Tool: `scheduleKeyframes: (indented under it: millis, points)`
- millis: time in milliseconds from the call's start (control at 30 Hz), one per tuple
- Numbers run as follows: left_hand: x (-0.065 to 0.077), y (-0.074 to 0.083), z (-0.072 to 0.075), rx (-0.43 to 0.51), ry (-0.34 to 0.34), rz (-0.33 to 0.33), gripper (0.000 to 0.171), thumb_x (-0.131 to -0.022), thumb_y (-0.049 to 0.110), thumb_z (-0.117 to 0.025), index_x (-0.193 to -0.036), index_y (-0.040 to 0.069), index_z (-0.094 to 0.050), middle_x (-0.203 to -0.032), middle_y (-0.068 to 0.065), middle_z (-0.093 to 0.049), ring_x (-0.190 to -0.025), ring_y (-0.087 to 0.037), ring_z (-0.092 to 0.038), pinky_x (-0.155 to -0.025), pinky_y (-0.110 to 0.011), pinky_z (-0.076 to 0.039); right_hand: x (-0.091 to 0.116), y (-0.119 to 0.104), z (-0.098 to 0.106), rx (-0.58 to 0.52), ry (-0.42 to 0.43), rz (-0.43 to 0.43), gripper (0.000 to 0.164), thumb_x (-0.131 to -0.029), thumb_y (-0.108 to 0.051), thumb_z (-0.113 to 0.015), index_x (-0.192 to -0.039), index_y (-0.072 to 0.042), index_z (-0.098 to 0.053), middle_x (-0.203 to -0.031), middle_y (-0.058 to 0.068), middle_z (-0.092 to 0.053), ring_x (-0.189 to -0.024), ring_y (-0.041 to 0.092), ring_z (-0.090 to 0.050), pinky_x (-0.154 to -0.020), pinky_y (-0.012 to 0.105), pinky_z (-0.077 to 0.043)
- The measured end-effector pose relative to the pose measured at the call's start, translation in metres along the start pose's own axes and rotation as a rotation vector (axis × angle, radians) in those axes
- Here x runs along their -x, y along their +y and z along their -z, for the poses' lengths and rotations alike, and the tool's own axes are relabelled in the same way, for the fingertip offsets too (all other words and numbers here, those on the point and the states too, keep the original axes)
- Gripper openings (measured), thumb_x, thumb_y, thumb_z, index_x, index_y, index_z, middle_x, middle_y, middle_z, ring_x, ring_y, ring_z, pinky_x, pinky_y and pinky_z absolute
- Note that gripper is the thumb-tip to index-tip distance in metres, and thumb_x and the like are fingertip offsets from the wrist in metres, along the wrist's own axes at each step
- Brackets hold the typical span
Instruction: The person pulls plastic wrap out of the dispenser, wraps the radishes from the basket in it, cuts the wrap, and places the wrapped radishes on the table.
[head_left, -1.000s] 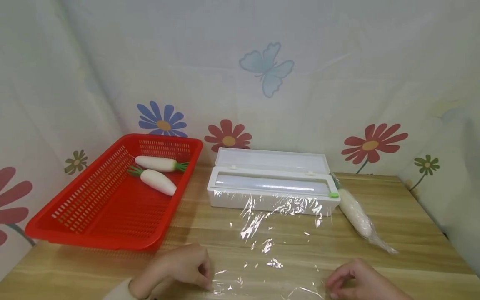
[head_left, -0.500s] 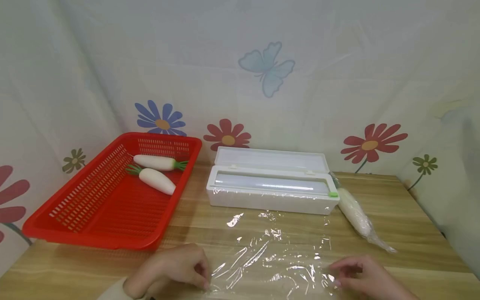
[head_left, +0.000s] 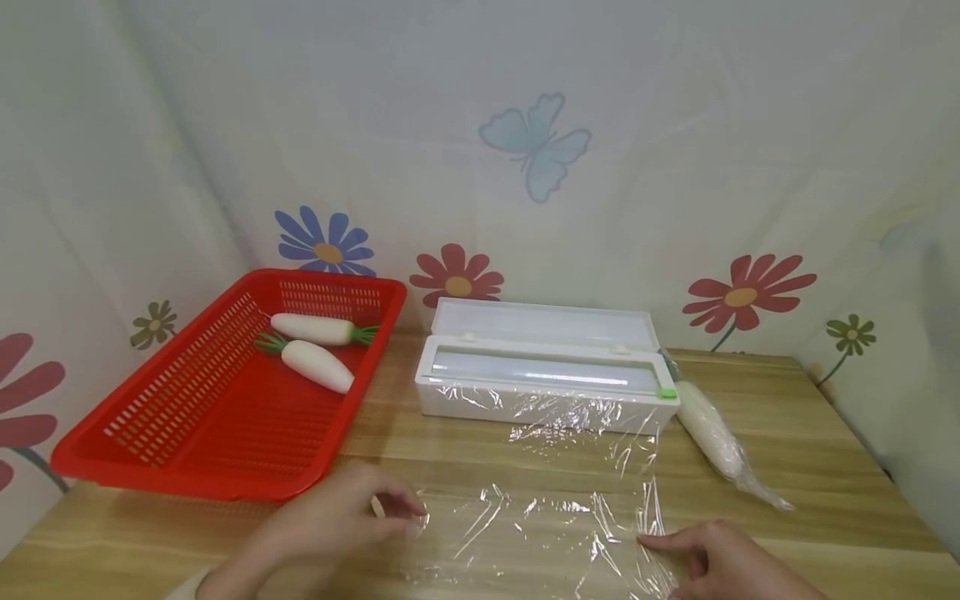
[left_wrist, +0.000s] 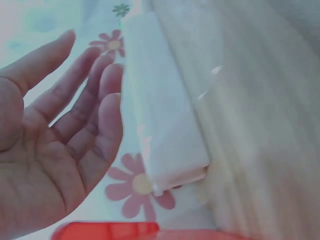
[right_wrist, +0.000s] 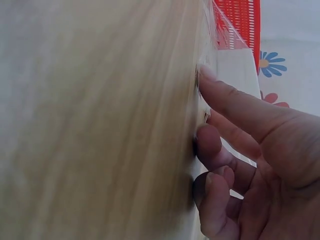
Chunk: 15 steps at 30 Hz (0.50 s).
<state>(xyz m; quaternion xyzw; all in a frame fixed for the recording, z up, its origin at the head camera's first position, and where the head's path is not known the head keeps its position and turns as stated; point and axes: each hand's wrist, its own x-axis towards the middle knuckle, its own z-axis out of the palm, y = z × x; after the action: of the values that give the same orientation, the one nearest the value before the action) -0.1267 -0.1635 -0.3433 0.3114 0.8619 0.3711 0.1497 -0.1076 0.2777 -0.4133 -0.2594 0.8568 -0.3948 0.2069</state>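
A sheet of cling film (head_left: pixel 540 517) runs from the white cling film box (head_left: pixel 540 408) over the table toward both hands. My left hand (head_left: pixel 337 517) is beside the film's left edge, thumb and fingers apart. In the left wrist view, the left hand (left_wrist: pixel 65 125) has loosely bent fingers and an unfilled palm. My right hand (head_left: pixel 720 562) touches the film's right edge with an outstretched finger. The right wrist view shows the right hand (right_wrist: pixel 250 150) low against the table, one digit at the film and other fingers bent. The box lid (head_left: pixel 543 323) is raised, with the film roll (head_left: pixel 540 367) visible inside.
A red basket (head_left: pixel 202 487) on the left holds two white radishes, one nearer (head_left: pixel 318 365) and one farther (head_left: pixel 311 328). Right of the box lies a film-wrapped radish (head_left: pixel 712 429). A flower-printed cloth (head_left: pixel 615 208) hangs behind the wooden table (head_left: pixel 847 500).
The left hand has moved slightly up and its thumb and fingers have spread from the film's edge. The right index finger has straightened along the film. The film's creases and reflections have shifted.
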Motion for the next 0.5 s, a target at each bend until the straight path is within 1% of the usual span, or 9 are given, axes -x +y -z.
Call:
scheduleKeyframes:
  millis: [67,167,300,433,500]
  points:
    - [0.004,0.007,0.007,0.013,0.035,0.035,0.018,-0.081,0.032,-0.067,-0.095,0.021,-0.070,-0.086,0.012,-0.065,-0.076,-0.004,-0.056,-0.065,-0.022,-0.050,0.000,0.000,0.000,-0.001,0.003,-0.011,0.055,-0.073,-0.032,-0.073,-0.122,-0.012,-0.059,-0.050,-0.017,-0.037,-0.041,-0.006,-0.033,-0.035,0.016,-0.032]
    - [0.010,0.014,0.021,0.020,0.086,0.056,0.021,-0.080,0.034,-0.068,-0.098,0.022,-0.069,-0.088,0.010,-0.065,-0.079,-0.006,-0.057,-0.067,-0.023,-0.050,0.000,0.000,0.000,-0.017,0.000,-0.011,0.054,-0.074,-0.032,-0.073,-0.122,-0.010,-0.059,-0.051,-0.017,-0.037,-0.041,-0.006,-0.033,-0.035,0.016,-0.032]
    - [0.019,0.018,0.043,-0.024,0.157,0.081,0.028,-0.080,0.034,-0.068,-0.103,0.019,-0.067,-0.090,0.012,-0.065,-0.082,-0.006,-0.057,-0.069,-0.023,-0.049,-0.001,0.002,0.001,-0.029,-0.003,0.001,0.055,-0.074,-0.033,-0.072,-0.121,-0.007,-0.059,-0.053,-0.017,-0.037,-0.042,-0.006,-0.032,-0.035,0.016,-0.032]
    - [0.025,0.019,0.066,-0.089,0.238,0.133,0.031,-0.078,0.034,-0.070,-0.105,0.018,-0.066,-0.095,0.009,-0.066,-0.083,-0.006,-0.057,-0.069,-0.023,-0.049,-0.001,0.003,0.001,-0.024,-0.005,-0.001,0.057,-0.074,-0.035,-0.072,-0.121,-0.006,-0.059,-0.054,-0.017,-0.038,-0.042,-0.005,-0.031,-0.035,0.017,-0.031]
    - [0.028,0.020,0.078,-0.109,0.281,0.160,0.033,-0.078,0.034,-0.070,-0.106,0.016,-0.066,-0.097,0.006,-0.067,-0.084,-0.009,-0.059,-0.068,-0.024,-0.050,-0.002,0.003,0.001,-0.021,-0.006,-0.003,0.057,-0.074,-0.035,-0.072,-0.121,-0.007,-0.059,-0.054,-0.016,-0.039,-0.042,-0.005,-0.032,-0.035,0.017,-0.032]
